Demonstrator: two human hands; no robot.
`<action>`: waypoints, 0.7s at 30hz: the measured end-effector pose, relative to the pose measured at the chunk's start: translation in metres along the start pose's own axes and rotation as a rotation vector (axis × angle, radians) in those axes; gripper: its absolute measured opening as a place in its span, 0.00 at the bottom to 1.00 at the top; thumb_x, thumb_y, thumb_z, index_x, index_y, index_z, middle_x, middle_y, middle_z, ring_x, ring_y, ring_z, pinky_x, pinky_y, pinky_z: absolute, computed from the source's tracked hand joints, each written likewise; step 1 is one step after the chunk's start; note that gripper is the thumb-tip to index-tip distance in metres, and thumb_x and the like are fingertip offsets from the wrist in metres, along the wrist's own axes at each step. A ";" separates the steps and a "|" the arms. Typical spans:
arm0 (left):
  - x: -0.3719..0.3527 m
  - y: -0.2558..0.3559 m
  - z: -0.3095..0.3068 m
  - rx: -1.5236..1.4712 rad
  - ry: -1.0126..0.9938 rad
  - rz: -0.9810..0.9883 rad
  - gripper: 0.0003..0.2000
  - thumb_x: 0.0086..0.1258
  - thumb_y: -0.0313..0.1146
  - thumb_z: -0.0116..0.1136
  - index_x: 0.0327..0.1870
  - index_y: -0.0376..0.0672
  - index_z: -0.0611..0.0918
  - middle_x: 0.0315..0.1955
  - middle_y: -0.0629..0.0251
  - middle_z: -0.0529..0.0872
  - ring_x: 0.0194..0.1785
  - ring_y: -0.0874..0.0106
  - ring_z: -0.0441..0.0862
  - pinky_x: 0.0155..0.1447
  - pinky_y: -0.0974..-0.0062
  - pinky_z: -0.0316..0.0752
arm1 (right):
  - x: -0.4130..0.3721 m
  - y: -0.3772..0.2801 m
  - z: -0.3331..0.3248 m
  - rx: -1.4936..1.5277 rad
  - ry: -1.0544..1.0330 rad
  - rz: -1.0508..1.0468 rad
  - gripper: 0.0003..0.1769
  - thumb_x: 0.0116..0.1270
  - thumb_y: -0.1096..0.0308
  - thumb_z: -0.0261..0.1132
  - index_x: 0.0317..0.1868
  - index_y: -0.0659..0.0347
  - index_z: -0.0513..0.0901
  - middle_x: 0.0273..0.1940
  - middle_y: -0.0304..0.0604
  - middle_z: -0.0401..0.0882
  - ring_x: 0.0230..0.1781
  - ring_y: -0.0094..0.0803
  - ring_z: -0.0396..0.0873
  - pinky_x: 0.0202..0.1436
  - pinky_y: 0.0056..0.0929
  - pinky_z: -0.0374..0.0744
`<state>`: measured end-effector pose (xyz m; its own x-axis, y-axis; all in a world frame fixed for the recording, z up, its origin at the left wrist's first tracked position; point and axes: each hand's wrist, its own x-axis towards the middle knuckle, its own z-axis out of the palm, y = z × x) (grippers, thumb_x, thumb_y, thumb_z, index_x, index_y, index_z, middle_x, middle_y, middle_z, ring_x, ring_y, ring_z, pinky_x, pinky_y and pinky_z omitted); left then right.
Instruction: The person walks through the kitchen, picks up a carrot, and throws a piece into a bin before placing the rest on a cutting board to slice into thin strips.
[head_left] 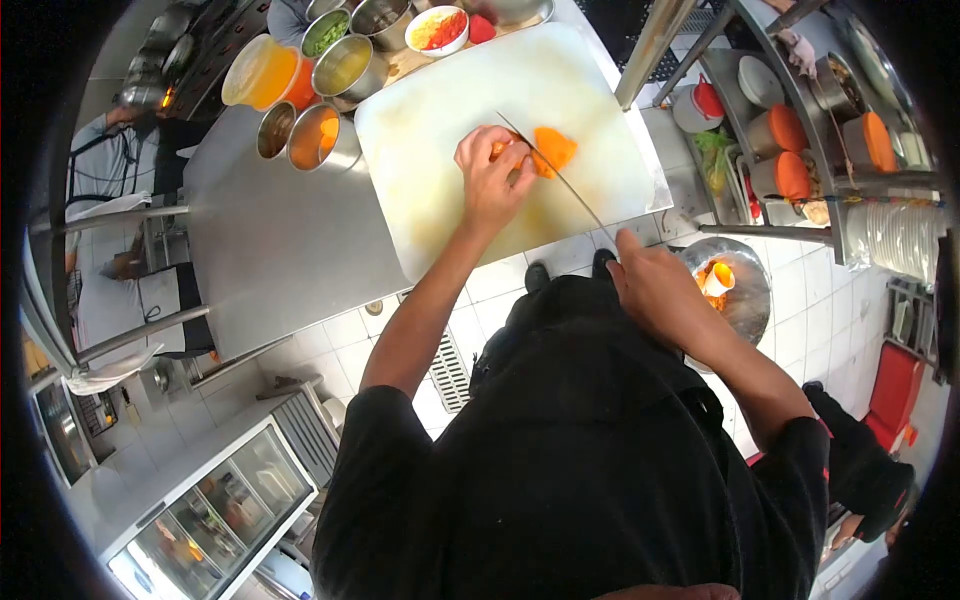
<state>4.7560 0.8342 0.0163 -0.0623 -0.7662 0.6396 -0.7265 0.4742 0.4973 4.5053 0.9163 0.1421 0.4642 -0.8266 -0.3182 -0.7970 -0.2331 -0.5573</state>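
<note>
A large white cutting board [430,140] lies at the corner of the steel counter. On it are pieces of a bright orange food [555,148], a fruit or vegetable whose kind I cannot tell. My left hand [492,180] is closed with curled fingers on one orange piece, partly hidden under the fingertips. The handle of a long, thin-bladed knife [575,190] is wrapped in my right hand [648,280], at the board's near right edge. Its blade runs up and left across the board, between my left fingers and the larger orange piece.
Steel containers [350,70], one with orange food, stand behind the board beside a bowl of red and yellow pieces [437,32] and an orange-filled tub [265,75]. A bin with orange scraps [740,290] stands right. Shelving [790,120] holds pots. People are at left and lower right.
</note>
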 end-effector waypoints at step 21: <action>-0.003 0.007 0.001 -0.015 0.041 0.015 0.11 0.58 0.26 0.69 0.41 0.46 0.84 0.49 0.63 0.78 0.60 0.55 0.73 0.65 0.54 0.65 | 0.070 0.021 0.034 0.000 0.035 0.010 0.13 0.73 0.67 0.59 0.48 0.68 0.70 0.35 0.69 0.84 0.42 0.68 0.82 0.50 0.61 0.78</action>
<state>4.7508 0.8389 0.0173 -0.0444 -0.7407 0.6704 -0.7153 0.4920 0.4962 4.5341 0.8712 0.0827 0.4428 -0.8462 -0.2965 -0.8013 -0.2251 -0.5543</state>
